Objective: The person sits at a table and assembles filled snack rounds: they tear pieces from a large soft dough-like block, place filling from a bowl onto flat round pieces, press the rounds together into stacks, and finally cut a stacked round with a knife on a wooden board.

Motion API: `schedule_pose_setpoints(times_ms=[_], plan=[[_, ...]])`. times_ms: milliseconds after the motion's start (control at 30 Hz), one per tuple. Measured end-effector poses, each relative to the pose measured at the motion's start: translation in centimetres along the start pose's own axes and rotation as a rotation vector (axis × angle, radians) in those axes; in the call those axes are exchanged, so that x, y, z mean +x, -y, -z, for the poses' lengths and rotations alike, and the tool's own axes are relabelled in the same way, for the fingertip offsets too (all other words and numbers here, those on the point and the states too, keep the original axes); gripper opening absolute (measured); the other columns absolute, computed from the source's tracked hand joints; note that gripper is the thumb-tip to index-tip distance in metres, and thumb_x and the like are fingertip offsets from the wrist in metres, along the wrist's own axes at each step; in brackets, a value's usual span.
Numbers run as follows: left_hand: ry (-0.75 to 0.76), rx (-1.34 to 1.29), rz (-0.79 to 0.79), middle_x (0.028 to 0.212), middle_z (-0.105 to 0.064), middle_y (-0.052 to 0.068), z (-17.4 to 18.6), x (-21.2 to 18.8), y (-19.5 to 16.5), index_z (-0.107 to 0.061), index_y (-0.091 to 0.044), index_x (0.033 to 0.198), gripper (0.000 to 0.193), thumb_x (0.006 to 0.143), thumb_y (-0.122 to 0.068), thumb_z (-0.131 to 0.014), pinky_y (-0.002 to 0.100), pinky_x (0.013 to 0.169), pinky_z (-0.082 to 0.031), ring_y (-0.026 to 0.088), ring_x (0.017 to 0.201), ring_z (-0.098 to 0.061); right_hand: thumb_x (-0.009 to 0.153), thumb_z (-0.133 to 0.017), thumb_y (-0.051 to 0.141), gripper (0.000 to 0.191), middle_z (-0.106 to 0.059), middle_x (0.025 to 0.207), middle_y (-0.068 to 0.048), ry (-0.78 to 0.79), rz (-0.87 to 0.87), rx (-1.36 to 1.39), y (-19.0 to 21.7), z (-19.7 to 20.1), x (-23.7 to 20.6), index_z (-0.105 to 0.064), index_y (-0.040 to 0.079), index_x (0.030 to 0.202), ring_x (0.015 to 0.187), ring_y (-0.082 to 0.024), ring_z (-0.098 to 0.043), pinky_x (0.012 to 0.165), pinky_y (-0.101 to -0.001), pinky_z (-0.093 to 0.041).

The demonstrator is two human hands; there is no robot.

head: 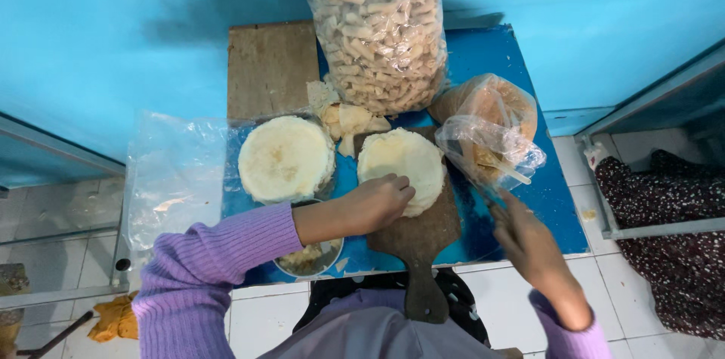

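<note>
My left hand (375, 203) rests with curled fingers on the near edge of a stack of round pale dough sheets (404, 163) and holds it down. The stack lies on a dark wooden paddle board (419, 242) whose handle points toward me. My right hand (532, 242) is at the table's right front, closed around a thin dark knife (483, 191). The blade points up-left toward the stack and passes under a clear plastic bag (491, 149). A second stack of round sheets (285, 157) sits to the left, apart from both hands.
A tall clear bag of rolled pastry sticks (381, 27) stands at the back of the blue table (547, 204). Dough scraps (343, 119), an orange-filled bag (491, 102), a wooden board (272, 68), a metal bowl (311, 259), an empty plastic bag (170, 178) and a floral cloth (672, 231) surround the work.
</note>
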State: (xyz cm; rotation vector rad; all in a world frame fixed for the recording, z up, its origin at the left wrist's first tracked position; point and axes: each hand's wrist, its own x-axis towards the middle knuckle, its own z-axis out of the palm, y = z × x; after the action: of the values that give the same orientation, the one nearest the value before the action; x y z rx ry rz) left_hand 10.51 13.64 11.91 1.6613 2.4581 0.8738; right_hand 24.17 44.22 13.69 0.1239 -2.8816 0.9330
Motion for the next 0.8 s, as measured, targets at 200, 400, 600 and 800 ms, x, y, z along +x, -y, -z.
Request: schedule_pose_setpoints(times_ms=[200, 400, 600, 800], plan=[[-0.006, 0.044, -0.058, 0.102, -0.059, 0.019, 1.5, -0.6, -1.4, -0.059, 0.001, 0.093, 0.021, 0.09, -0.017, -0.07, 0.047, 0.081, -0.052, 0.038, 0.093, -0.059, 0.097, -0.055, 0.013, 0.059, -0.058, 0.082, -0.009, 0.185, -0.37, 0.625, -0.1, 3.3, -2.3, -0.046, 0.01, 0.155, 0.061, -0.013, -0.048, 0.052, -0.0266, -0.041], [-0.119, 0.224, 0.06, 0.117, -0.06, 0.02, 3.5, -4.5, -7.0, -0.063, 0.003, 0.108, 0.041, 0.08, -0.023, -0.076, 0.048, 0.083, -0.048, 0.037, 0.105, -0.058, 0.093, -0.058, 0.01, 0.064, -0.064, 0.087, -0.008, 0.225, -0.308, 0.784, 2.0, 3.0, -1.0, -0.043, 0.011, 0.155, 0.061, -0.012, -0.053, 0.048, -0.025, -0.04], [-0.246, 0.192, 0.152, 0.127, -0.059, 0.024, 2.0, -7.5, -13.1, -0.061, 0.008, 0.12, 0.051, 0.083, -0.023, -0.076, 0.048, 0.097, -0.047, 0.04, 0.117, -0.056, 0.1, -0.052, 0.014, 0.063, -0.064, 0.089, -0.012, 0.226, -0.132, 0.601, 4.1, -1.4, 2.0, -0.035, 0.012, 0.16, 0.062, -0.015, -0.054, 0.053, -0.0283, -0.046], [-0.649, 0.193, 0.341, 0.132, -0.057, 0.028, -4.3, -3.0, -13.6, -0.062, 0.011, 0.126, 0.042, 0.091, -0.012, -0.069, 0.05, 0.108, -0.044, 0.044, 0.123, -0.054, 0.103, -0.055, 0.009, 0.05, -0.066, 0.112, -0.026, -0.117, 0.487, 0.115, 4.8, -5.0, 4.4, -0.045, 0.002, 0.151, 0.096, -0.04, -0.067, 0.078, -0.0451, -0.054]])
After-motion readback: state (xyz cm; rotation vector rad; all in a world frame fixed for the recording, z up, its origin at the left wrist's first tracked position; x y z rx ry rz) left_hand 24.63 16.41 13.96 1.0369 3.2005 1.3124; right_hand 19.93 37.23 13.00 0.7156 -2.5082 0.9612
